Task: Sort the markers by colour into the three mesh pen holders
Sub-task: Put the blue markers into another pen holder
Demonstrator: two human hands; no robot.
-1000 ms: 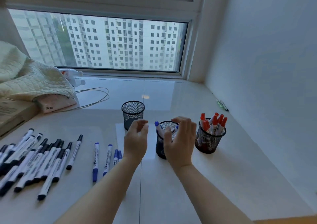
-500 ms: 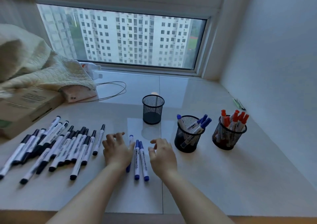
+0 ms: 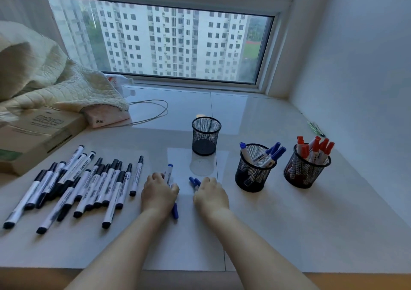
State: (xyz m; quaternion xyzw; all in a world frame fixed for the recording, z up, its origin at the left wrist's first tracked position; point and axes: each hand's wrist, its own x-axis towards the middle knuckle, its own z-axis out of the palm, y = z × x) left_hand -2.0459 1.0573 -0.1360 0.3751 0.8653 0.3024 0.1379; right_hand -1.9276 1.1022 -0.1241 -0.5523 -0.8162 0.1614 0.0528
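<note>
Three black mesh holders stand on the sill: an empty one (image 3: 206,135), one with several blue markers (image 3: 254,167), and one with several red markers (image 3: 307,167). My left hand (image 3: 159,193) curls over a blue-capped marker (image 3: 169,172) lying on the surface; its blue end pokes out below the hand. My right hand (image 3: 211,195) curls over two blue markers (image 3: 194,182), only their caps showing. Several black markers (image 3: 89,183) lie in a loose row at the left.
A cardboard box (image 3: 33,134) under a quilted blanket (image 3: 55,83) sits at the far left, with a pink tissue pack (image 3: 106,117) and a looping cable (image 3: 151,111) behind. Green pens (image 3: 315,128) lie by the right wall. The sill's front edge (image 3: 200,269) runs below my forearms.
Both hands came down from the blue holder to the blue markers lying on the sill and have now closed over them. The camera view shifted closer and downward.
</note>
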